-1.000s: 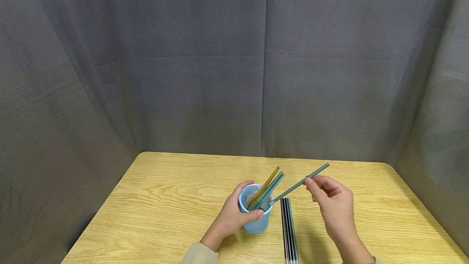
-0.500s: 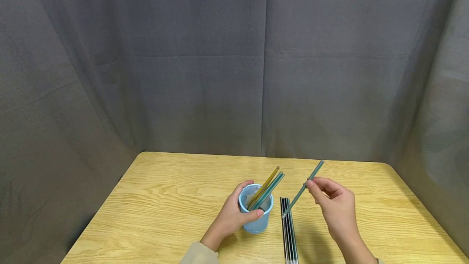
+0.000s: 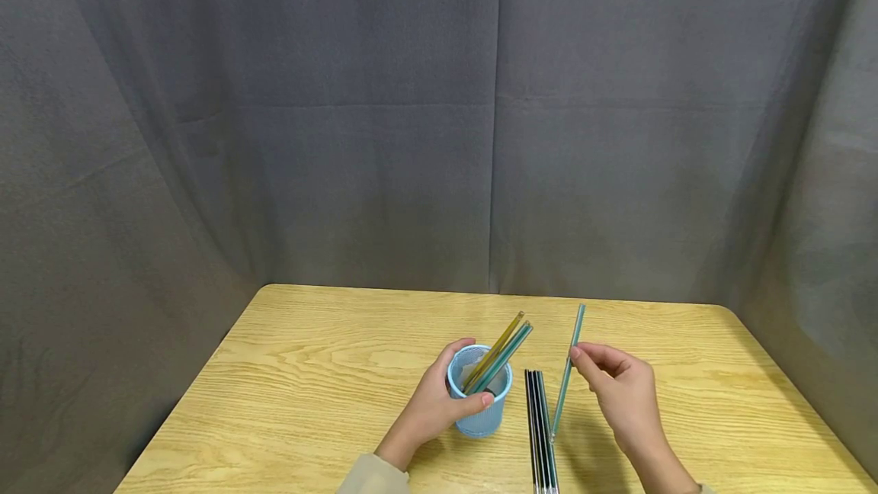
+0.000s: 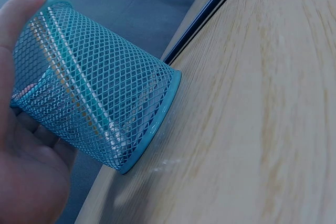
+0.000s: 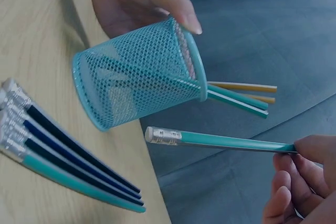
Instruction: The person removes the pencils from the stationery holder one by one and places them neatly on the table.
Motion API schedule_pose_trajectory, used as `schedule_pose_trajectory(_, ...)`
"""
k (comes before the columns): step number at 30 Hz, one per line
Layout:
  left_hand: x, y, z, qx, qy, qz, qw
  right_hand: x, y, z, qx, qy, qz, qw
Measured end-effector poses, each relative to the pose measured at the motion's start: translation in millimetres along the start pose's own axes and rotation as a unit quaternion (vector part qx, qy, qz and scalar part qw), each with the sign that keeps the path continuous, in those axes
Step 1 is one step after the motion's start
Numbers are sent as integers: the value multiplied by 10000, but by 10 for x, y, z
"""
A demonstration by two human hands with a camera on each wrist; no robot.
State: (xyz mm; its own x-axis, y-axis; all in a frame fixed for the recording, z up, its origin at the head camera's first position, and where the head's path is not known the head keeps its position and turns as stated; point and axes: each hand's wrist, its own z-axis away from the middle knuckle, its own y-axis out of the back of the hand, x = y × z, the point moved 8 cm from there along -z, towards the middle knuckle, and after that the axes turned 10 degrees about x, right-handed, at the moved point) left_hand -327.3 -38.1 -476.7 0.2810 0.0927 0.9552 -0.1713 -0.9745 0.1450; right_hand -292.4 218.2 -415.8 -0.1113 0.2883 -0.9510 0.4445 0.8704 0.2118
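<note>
My left hand [image 3: 439, 399] grips a light-blue mesh pencil cup [image 3: 480, 424] around its side, thumb over the near rim. Yellow pencils [image 3: 492, 361] and teal ones [image 3: 507, 359] lean out of it toward the right. In the left wrist view the base of the cup [image 4: 152, 129] is close to the tabletop. Between thumb and fingertips, my right hand [image 3: 626, 391] pinches a teal pencil [image 3: 565, 389], its eraser end [image 5: 163, 136] pointing down. That end is beside a row of pencils [image 3: 540, 429] on the table, several dark ones with a teal one on the right.
The wooden table [image 3: 329, 372] reaches back to a grey curtain [image 3: 370, 174], which also hangs along both sides. In the right wrist view, the row's eraser ends [image 5: 13, 119] lie together at the left.
My right hand has swung the teal pencil from the cup's rim across to the right side of the pencil row, turning it more upright. The left hand and cup have stayed put.
</note>
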Motion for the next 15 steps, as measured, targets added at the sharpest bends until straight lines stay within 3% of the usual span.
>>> schedule_pose_trajectory(15, -10, -7, -3, -12, 36, 8, 10000, 220, -75, -32, -253, -87, 446, 9986)
